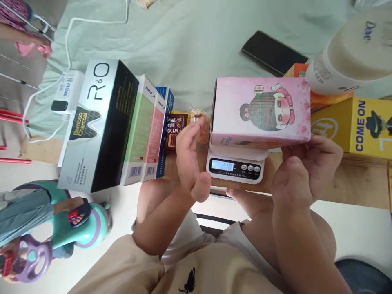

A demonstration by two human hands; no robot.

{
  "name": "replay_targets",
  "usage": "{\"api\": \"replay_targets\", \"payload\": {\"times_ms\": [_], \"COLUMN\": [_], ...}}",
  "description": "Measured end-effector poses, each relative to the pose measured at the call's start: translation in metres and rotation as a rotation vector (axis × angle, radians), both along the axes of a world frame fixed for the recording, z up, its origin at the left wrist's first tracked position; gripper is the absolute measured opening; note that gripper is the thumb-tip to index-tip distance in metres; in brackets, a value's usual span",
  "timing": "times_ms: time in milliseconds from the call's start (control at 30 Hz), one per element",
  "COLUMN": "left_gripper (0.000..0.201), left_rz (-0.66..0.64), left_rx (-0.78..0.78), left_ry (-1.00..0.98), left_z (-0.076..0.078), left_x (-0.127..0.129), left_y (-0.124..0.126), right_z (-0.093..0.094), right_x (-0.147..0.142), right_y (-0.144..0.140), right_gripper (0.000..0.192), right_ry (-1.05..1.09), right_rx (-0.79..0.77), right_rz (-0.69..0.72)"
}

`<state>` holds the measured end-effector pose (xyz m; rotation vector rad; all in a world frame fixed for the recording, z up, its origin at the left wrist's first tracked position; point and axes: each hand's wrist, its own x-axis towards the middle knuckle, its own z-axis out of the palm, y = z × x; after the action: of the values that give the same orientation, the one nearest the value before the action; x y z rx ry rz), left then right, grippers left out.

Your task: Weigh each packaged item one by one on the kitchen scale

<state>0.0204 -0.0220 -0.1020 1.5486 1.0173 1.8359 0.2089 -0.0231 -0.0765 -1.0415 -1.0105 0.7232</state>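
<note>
A pink box (pixel 260 110) with a cartoon girl printed on it lies on a small white kitchen scale (pixel 235 165). The display reads 218. My left hand (pixel 191 159) is upright just left of the box, fingers apart, palm toward the box's end and holding nothing. My right hand (pixel 306 167) is at the box's lower right corner. Its fingertips touch the box's edge and the thumb stays off it. The scale stands on a wooden tabletop (pixel 352 179) near its front edge.
Left of the scale stand a black-and-silver R&O box (pixel 98 122), a few slimmer boxes (pixel 147 130), a cocoa packet (pixel 174 130) and a wrapped snack (pixel 199 116). On the right are a yellow box (pixel 361 126), a Dove bottle (pixel 352 53) and a phone (pixel 272 51). A power strip (pixel 65 90) lies far left.
</note>
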Motion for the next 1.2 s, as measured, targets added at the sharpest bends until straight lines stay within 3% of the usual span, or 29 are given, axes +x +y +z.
{"api": "replay_targets", "payload": {"times_ms": [167,467,667,867,1000,1200], "left_gripper": [0.070,0.038,0.037,0.037,0.038,0.069], "left_rz": [-0.015,0.191,0.203,0.196,0.211,0.309], "left_rx": [0.085,0.408,0.417,0.445,0.318,0.091], "left_ry": [0.015,0.109,0.134,0.097,0.161,0.507], "left_z": [0.006,0.023,0.033,0.027,0.019,0.016], "left_x": [-0.001,0.001,0.000,0.000,-0.002,-0.001], "left_y": [0.002,0.015,0.016,0.017,0.013,0.002], "right_z": [0.000,-0.001,-0.001,-0.001,-0.003,-0.006], "right_x": [0.000,-0.003,-0.004,-0.004,-0.002,0.000], "right_y": [0.000,0.005,0.007,0.008,0.007,0.005], "right_gripper": [0.036,0.035,0.036,0.033,0.032,0.048], "right_ry": [0.009,0.098,0.117,0.139,0.093,-0.062], "right_rx": [0.003,-0.016,-0.023,-0.007,-0.021,-0.046], "right_rz": [0.012,0.034,0.021,0.021,0.019,0.124]}}
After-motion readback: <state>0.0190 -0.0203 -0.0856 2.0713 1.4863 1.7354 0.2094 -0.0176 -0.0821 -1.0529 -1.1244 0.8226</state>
